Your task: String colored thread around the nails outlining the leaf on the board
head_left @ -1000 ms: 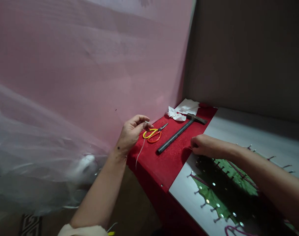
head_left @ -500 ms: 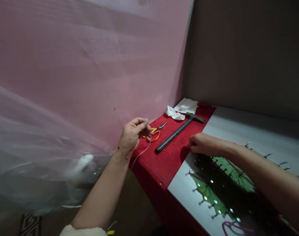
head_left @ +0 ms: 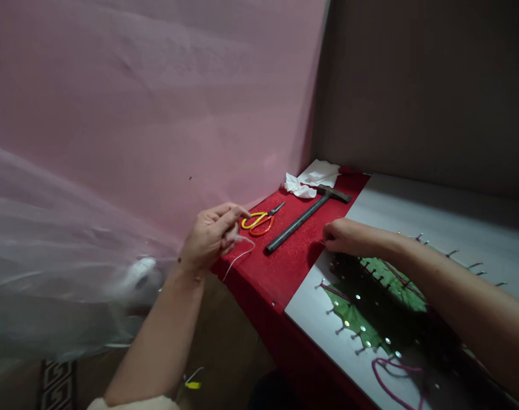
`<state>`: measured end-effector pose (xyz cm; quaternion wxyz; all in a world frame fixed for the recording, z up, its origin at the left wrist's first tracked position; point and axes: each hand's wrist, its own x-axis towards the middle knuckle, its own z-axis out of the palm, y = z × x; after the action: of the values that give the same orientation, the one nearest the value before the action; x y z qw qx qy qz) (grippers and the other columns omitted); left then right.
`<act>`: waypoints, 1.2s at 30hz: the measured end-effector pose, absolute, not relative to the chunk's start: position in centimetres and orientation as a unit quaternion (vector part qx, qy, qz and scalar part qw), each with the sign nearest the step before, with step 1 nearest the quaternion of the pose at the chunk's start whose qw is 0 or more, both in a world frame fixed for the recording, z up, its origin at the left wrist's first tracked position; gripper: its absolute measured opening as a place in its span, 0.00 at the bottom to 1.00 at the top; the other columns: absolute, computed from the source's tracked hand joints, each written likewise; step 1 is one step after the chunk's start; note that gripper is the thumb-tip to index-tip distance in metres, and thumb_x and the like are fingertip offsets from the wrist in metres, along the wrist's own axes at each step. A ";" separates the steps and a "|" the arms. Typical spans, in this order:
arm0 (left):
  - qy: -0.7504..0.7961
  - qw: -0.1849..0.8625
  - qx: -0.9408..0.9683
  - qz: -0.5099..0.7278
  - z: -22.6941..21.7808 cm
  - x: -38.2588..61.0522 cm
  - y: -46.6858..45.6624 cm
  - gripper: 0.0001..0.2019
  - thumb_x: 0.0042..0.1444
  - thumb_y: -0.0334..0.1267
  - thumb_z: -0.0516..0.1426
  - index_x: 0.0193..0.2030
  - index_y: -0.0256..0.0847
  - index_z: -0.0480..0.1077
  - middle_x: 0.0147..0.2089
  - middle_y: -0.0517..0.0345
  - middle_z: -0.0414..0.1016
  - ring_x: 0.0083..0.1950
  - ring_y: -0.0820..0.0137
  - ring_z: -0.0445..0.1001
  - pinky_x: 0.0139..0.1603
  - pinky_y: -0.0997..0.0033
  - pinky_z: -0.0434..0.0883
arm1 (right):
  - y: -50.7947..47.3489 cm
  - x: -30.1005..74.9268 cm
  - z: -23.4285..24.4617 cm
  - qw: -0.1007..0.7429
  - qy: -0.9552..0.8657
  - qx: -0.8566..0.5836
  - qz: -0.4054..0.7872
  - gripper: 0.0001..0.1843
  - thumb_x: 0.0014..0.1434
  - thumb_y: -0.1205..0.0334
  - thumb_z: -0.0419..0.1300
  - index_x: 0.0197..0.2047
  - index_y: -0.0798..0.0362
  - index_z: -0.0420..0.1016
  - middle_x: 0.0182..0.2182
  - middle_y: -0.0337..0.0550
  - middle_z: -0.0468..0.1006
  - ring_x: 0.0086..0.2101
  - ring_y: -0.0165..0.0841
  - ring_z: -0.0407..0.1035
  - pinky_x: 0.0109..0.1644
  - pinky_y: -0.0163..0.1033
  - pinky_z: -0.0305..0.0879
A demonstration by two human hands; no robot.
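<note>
View from the head camera, with the hammer [head_left: 304, 219] taken as our landmark: it lies on the counter [head_left: 280, 276], which is draped in red cloth [head_left: 302, 256], its handle running diagonally from the head at the far right down to the near left. We see the left hand [head_left: 210, 236] to the left of the hammer's handle end, just off the counter's near-left edge, with thumb and fingertips pinched together on a thin white thread [head_left: 238, 257]. From the pinch the thread makes a small loop toward the hammer's handle end, then its long axis runs diagonally away from the hammer, down and to the left, the free end pointing over the counter's edge toward the floor. Yellow and orange scissors [head_left: 259, 219] lie between the left hand and the hammer, roughly parallel to the handle, blades toward the hammer's head. A crumpled white tissue [head_left: 313, 177] lies just beyond the head. To the right of the hammer's handle, the right hand [head_left: 348, 238] rests knuckles up at the corner of a white board [head_left: 413, 208]; its fingers curl under, and we cannot tell whether they hold anything. On the board, right of and nearer than the hammer, nails [head_left: 329, 311] ring a green leaf shape [head_left: 353, 319], and a purple cord [head_left: 387, 376] loops nearest the viewer. Pink netting [head_left: 135, 114] hangs to the hammer's left.
</note>
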<state>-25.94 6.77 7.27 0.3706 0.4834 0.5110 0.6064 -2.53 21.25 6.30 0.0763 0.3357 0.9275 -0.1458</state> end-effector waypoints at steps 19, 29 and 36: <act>0.618 0.200 0.701 0.296 5.0 -26.5 4.6 0.08 0.56 0.38 0.54 0.39 0.44 0.74 0.31 0.61 0.76 0.19 0.78 0.68 0.23 0.81 0.67 | 22.2 -2.1 6.2 0.084 0.918 0.328 -0.208 0.08 0.50 0.64 0.52 0.29 0.57 0.71 0.23 0.40 0.69 0.23 0.26 0.58 0.26 0.35 0.49; 0.484 0.151 0.775 0.377 3.9 -18.4 14.0 0.05 0.50 0.27 0.56 0.32 0.39 0.71 0.34 0.59 0.71 0.32 0.74 0.68 0.33 0.75 0.65 | 22.1 -1.9 6.6 0.072 0.906 0.348 -0.232 0.08 0.52 0.61 0.53 0.26 0.56 0.67 0.20 0.36 0.61 0.22 0.25 0.53 0.25 0.34 0.47; 0.458 0.116 0.819 0.325 1.8 -17.9 15.1 0.09 0.52 0.27 0.53 0.32 0.40 0.75 0.34 0.57 0.73 0.34 0.73 0.71 0.35 0.73 0.66 | 22.5 -1.6 6.7 0.069 0.902 0.340 -0.257 0.08 0.52 0.62 0.53 0.27 0.57 0.69 0.20 0.35 0.61 0.23 0.24 0.52 0.25 0.34 0.46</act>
<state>-17.94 15.14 1.83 0.1159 0.8193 0.4578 0.3251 -1.57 22.49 6.67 0.0693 0.3399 0.9020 -0.2572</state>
